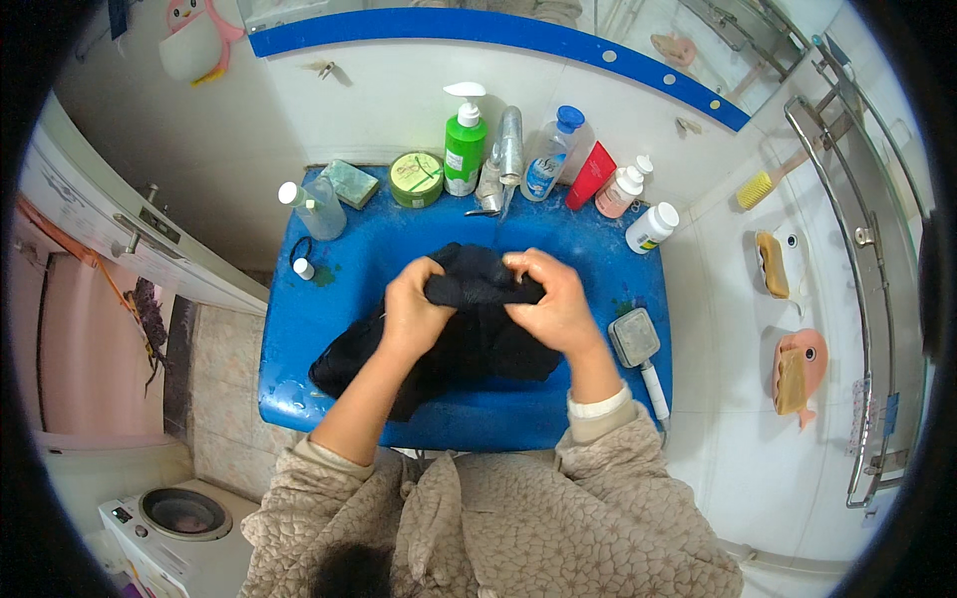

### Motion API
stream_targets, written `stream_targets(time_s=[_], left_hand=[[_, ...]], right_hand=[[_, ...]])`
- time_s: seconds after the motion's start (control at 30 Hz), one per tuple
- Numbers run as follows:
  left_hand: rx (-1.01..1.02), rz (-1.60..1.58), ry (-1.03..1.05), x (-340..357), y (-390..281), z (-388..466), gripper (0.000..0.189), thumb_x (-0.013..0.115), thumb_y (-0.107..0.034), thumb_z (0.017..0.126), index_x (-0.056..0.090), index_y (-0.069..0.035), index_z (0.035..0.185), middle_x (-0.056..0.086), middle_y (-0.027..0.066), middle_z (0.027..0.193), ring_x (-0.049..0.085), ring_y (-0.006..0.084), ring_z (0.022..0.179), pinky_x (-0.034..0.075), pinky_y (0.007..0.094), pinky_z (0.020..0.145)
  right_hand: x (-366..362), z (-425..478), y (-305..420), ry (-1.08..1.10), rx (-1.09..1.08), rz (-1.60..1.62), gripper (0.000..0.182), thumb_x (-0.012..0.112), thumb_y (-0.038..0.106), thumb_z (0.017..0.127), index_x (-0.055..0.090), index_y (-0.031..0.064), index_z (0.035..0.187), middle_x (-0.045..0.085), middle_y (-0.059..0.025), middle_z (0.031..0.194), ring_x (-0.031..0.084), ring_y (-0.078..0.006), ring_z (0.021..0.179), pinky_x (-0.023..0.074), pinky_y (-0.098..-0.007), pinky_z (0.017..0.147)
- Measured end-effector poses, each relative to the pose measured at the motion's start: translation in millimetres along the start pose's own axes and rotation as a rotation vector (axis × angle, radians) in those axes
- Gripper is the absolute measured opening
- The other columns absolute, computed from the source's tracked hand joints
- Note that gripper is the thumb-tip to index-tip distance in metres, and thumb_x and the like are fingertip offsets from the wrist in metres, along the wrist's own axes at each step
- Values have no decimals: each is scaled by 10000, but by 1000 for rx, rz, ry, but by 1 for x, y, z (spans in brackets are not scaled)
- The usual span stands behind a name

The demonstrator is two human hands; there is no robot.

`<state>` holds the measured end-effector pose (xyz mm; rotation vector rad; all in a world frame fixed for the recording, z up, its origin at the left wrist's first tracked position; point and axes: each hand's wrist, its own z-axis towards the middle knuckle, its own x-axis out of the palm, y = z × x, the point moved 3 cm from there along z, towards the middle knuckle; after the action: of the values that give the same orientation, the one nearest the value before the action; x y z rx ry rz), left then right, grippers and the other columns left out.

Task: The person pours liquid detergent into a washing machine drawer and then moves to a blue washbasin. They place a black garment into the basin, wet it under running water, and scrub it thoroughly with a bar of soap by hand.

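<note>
A black cloth garment (pixel 478 336) is bunched up over a blue washbasin (pixel 336 284), its loose part spread across the front of the bowl and onto the left rim. My left hand (pixel 419 303) grips one end of a gathered fold. The other end of that fold is in my right hand (pixel 546 299), thumb and fingers closed on it. Behind the hands stands a metal faucet (pixel 510 149), and a thin stream seems to fall from it. The bottom of the bowl is hidden under the cloth.
Along the back rim stand a green pump bottle (pixel 465 149), a round green tub (pixel 416 179), a clear blue-capped bottle (pixel 549 157) and a red tube (pixel 591 176). A shower head (pixel 635 340) lies on the right rim. Soap holders (pixel 800 370) hang on the right wall. A door (pixel 142 217) is at left.
</note>
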<state>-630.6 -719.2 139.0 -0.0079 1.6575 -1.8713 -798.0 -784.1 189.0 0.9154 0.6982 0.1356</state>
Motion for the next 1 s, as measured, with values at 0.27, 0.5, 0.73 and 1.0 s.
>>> stream_targets(time_s=[0.27,0.5,0.73,1.0], left_hand=[[-116,70,-170,-80,9,-34,319,729,33,556,519,-27,789,560,76,712,548,160,683,444,272,643],[-210,104,-207,-79,24,-73,333,753,11,562,481,-35,748,524,51,685,495,124,656,423,271,614],[-280,37,-256,-93,46,-78,511,787,-87,609,497,-8,1023,576,93,923,546,162,849,453,298,765],[-473,-510,-216,-75,87,-74,250,563,-212,896,540,-7,1039,555,11,918,487,67,832,376,201,735]], right_hand=[[-29,-62,-113,356,381,-642,308,724,216,676,669,100,957,605,-97,843,592,-240,790,468,-351,710],[106,-66,-109,332,52,-325,730,775,155,583,466,69,1238,481,-186,1243,473,-340,1129,406,-395,921],[61,-13,-81,-162,400,31,227,700,35,642,547,10,807,597,-121,710,582,-223,655,461,-298,633],[14,8,67,-383,-120,103,245,700,58,659,472,64,749,430,-42,645,417,-148,533,371,-255,514]])
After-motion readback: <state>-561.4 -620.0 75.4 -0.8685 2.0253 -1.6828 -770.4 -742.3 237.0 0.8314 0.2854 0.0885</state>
